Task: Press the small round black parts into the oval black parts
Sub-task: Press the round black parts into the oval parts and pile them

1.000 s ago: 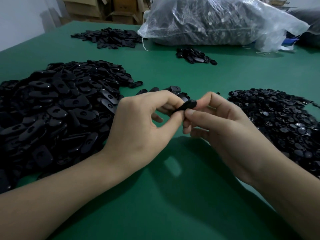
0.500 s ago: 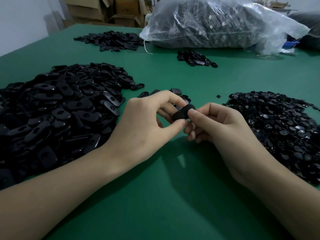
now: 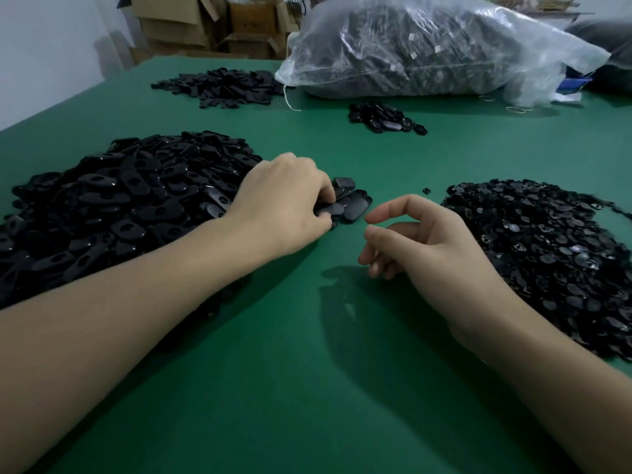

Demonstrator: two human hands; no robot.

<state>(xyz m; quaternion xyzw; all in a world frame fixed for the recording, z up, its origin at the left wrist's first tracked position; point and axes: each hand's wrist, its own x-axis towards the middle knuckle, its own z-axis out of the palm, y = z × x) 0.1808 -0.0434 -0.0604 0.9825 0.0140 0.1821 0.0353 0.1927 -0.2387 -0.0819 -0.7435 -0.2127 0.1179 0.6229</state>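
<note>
Table (image 3: 307,388) surface: green mat, viewed from the head camera.

Left hand (image 3: 284,200): back of hand up, fingers curled down onto a small cluster of oval parts (image 3: 352,205) lying just off the right edge of the big pile of oval black parts (image 3: 119,200). Fingertips hidden behind the knuckles; cannot tell whether they pinch a part or only touch. Left forearm lies across the near edge of the big pile.

Right hand (image 3: 427,241): above the mat between the cluster and the heap of small round black parts (image 3: 547,241), touching neither. Fingers loosely curled, thumb and forefinger narrowly apart, holding nothing.

Stray small part (image 3: 426,190): alone on the mat, just left of the round-part heap.

Far side: a small heap of black parts (image 3: 383,116), a flatter spread of black pieces (image 3: 222,85) further left, a clear plastic bag (image 3: 427,49) full of dark parts, and cardboard boxes (image 3: 205,22) behind the table.
</note>
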